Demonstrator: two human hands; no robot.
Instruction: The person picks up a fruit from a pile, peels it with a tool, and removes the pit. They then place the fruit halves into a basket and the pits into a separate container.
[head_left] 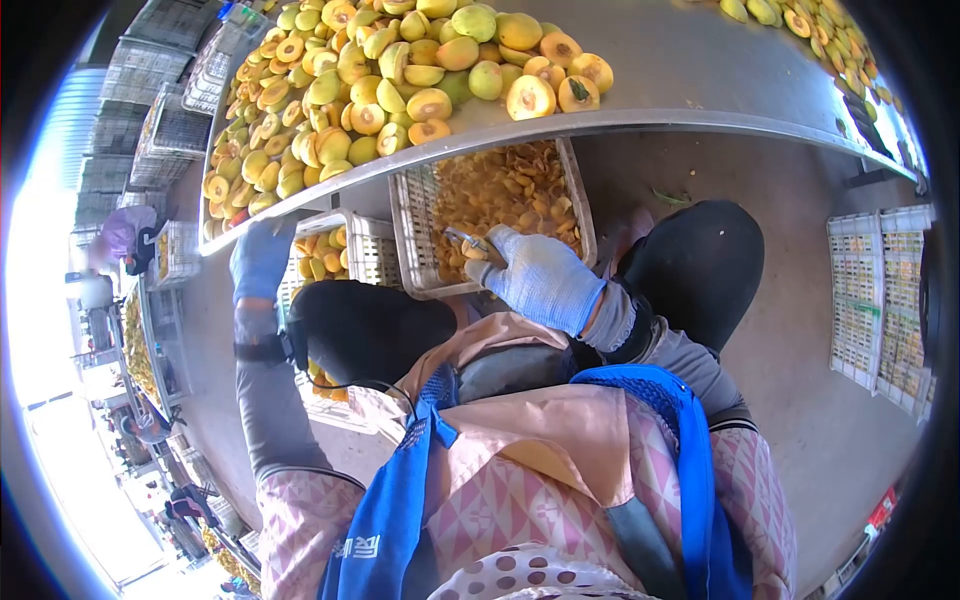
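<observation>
My right hand, in a blue-white glove, is closed around a small metal tool above a white crate of brownish fruit pieces. At the left, my left hand, gloved too, is at the edge of the metal table, beside a pile of yellow-green halved fruit. Its fingers are hidden near the table edge, so I cannot tell what they hold. Below and right of it stands a crate of yellow fruit halves.
White stacked crates stand on the floor at the right. More crates are piled at the far left. People are at the far left, one in purple, near another fruit table. More fruit lies at the table's upper right.
</observation>
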